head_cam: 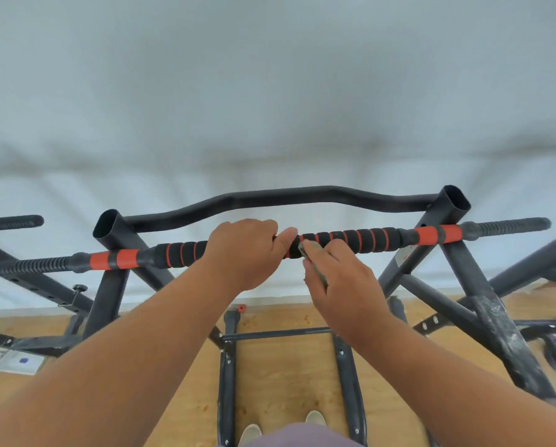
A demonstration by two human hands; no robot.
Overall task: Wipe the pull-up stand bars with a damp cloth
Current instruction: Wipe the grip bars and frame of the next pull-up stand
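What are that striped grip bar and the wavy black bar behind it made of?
The striped grip bar looks padded with black foam ringed in orange: matte, soft-looking, ribbed segments. The wavy black bar looks like painted metal tubing with a smooth, faintly glossy coat. The scuffed upright shows whitish wear marks, which suggests paint over metal.

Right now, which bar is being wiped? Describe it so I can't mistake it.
On the pull-up stand, take the nearer of the two top crossbars. It is the straight padded bar gripped by the left hand; the bare black bar behind it is wavy.
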